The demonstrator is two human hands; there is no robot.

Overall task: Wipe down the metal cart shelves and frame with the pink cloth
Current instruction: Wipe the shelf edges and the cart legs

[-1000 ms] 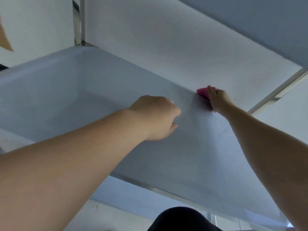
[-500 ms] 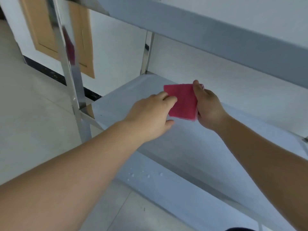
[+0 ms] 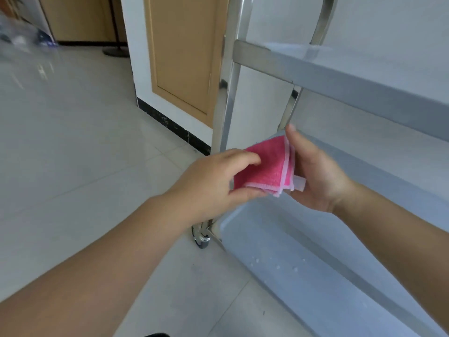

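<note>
A folded pink cloth (image 3: 266,166) with a pale trim and a white tag is held in the air between both hands, just in front of the metal cart's left end. My left hand (image 3: 218,183) pinches its left side with thumb below and fingers on top. My right hand (image 3: 315,173) cradles the cloth's right edge in its palm, fingers behind the cloth. The steel cart stands to the right: an upper shelf (image 3: 352,76), a middle shelf behind the hands (image 3: 388,171) and a bottom shelf (image 3: 303,259) with a few water drops. Its shiny upright post (image 3: 224,105) rises just behind the cloth.
A caster wheel (image 3: 201,242) sits under the cart's near left corner on the glossy tiled floor (image 3: 85,142). A white wall with a tan wooden panel (image 3: 184,54) and dark skirting lies behind. A round stand base (image 3: 115,52) is far back on the floor.
My right hand pulled the cloth off the shelf's far edge and brought it in front of me. My left hand then took hold of it. The view swung left and down toward the cart's end.
</note>
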